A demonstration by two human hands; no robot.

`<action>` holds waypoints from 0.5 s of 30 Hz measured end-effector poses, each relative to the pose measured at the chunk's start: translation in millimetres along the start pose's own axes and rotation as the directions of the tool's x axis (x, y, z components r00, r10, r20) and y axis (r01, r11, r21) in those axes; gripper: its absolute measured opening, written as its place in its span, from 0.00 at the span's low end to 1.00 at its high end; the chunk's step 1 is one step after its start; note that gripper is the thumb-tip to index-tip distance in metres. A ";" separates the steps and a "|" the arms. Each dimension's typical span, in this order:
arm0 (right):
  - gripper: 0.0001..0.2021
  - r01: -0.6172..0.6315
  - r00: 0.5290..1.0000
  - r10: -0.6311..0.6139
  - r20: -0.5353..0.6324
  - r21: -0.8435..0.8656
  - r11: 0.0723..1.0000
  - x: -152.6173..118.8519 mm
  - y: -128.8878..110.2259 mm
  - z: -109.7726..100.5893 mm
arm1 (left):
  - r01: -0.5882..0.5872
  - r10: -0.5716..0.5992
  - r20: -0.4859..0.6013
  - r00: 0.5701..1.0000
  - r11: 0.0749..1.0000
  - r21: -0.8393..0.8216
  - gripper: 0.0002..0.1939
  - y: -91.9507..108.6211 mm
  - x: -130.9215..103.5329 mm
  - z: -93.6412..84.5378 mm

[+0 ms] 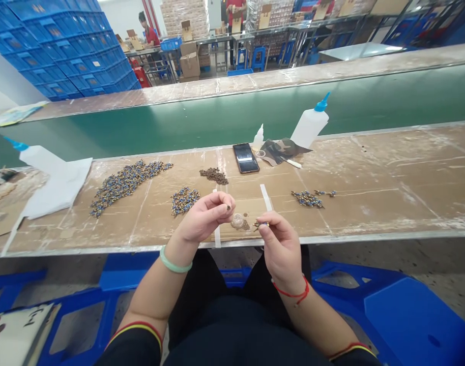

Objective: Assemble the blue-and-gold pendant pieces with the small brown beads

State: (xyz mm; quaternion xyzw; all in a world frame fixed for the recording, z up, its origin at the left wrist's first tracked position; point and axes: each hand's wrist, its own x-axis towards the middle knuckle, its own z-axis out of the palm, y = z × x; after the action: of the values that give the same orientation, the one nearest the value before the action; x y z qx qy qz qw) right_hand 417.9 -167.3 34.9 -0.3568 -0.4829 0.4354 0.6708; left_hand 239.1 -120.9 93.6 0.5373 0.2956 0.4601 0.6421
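Note:
My left hand (207,216) pinches a small dark brown piece (228,207) between thumb and finger, above the near part of the workbench. In my right hand (280,241) is a small blue and gold part (262,223), held at the fingertips. Between the hands a small round clear dish (237,220) rests on the cardboard surface. Beyond my left hand lie a small pile of blue and gold parts (184,200) and a pile of brown pieces (214,176). A further group of blue and gold parts (308,198) lies right of my right hand.
A large pile of blue and gold parts (125,184) is at the left. Farther back are a phone (246,158), a small dropper bottle (259,138), a camouflage cloth (280,151) and a large white bottle (309,127). Another white bottle (44,161) stands over white paper (59,190).

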 end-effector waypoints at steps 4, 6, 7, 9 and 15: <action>0.09 0.054 0.997 -0.056 -0.059 -0.028 0.998 4.3 -6.5 6.5 | -0.015 0.015 -0.012 1.000 0.999 0.030 0.21 -10.0 -11.7 14.7; 0.08 0.109 0.991 -0.111 -0.080 -0.037 0.993 6.8 -9.7 9.9 | 0.002 -0.003 0.038 0.999 1.000 0.028 0.22 -12.9 -16.9 22.2; 0.07 0.132 0.987 -0.134 -0.084 -0.031 0.991 7.7 -10.7 10.9 | 0.005 -0.006 0.057 0.998 1.000 0.019 0.22 -13.7 -19.3 24.4; 0.07 0.142 0.986 -0.142 -0.090 -0.010 0.990 8.6 -10.9 10.7 | 0.003 -0.002 0.046 0.999 1.000 -0.006 0.23 -15.6 -24.2 24.4; 0.14 -0.054 0.998 0.052 -0.020 -0.122 0.991 19.6 4.2 -12.0 | -0.015 0.007 -0.261 0.965 1.000 -0.025 0.24 -44.6 -42.8 -2.9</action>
State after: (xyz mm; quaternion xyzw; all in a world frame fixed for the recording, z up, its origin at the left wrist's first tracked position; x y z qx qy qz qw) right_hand 431.4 -148.3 34.4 -0.4138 -0.4934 0.4197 0.6397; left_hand 231.6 -158.5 45.0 0.4650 0.3682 0.5343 0.6023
